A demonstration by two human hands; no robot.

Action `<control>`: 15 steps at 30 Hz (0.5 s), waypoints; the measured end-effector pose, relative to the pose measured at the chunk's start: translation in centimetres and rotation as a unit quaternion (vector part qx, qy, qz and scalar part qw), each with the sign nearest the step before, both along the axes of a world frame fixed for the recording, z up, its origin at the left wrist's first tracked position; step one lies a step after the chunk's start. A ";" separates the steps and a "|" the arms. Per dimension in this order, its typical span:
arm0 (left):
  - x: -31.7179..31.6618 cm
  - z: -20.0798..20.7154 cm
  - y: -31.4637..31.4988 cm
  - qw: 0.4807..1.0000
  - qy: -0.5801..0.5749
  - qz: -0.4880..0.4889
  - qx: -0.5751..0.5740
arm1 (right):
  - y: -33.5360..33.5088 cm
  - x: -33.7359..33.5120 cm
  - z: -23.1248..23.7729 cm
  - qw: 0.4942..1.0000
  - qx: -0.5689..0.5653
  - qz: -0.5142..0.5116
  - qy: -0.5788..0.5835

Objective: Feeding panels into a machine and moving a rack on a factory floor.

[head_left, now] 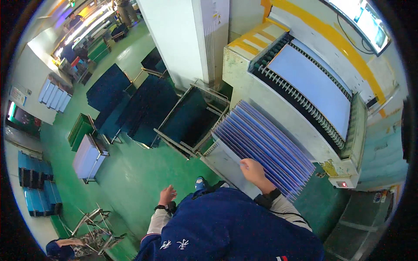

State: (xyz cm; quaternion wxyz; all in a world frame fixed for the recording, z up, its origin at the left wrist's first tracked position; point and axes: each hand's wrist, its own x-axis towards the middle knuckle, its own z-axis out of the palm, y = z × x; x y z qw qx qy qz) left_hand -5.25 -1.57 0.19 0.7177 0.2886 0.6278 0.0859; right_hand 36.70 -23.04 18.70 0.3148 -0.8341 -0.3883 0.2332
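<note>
- Green floor (130,174) spans the workroom; white pillar (178,35) rises at upper centre.
- Roller machine (261,91) at right; one pale blue panel (311,82) lies flat on its rollers.
- Blue-violet panels (265,139) stand on edge in a close, parallel row directly before the machine, right of centre.
- Right hand (254,171): at the row's near side, fingers curled inward and close together; cannot tell whether they pinch or touch a panel edge.
- Left hand (167,195): above the floor, well apart from the row; fingers loosely bent, slightly spread.
- Metal rack (188,153) and dark panels (150,106) stand beyond the row, left of it.
</note>
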 end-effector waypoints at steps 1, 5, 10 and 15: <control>-0.2 -0.1 0.0 1.000 -0.003 0.005 -0.006 | -0.1 -0.4 -0.5 1.000 -0.004 0.001 -0.015; -1.4 -0.3 0.3 1.000 -0.011 0.009 -0.003 | 0.3 -2.0 1.0 0.994 -0.017 -0.011 -0.111; -2.5 -0.9 1.5 1.000 -0.016 -0.003 0.001 | -0.3 -2.4 -0.3 0.988 -0.010 -0.033 -0.151; -3.3 -1.3 2.4 0.999 -0.030 -0.012 -0.001 | 0.0 -3.4 -0.6 0.982 -0.011 -0.048 -0.182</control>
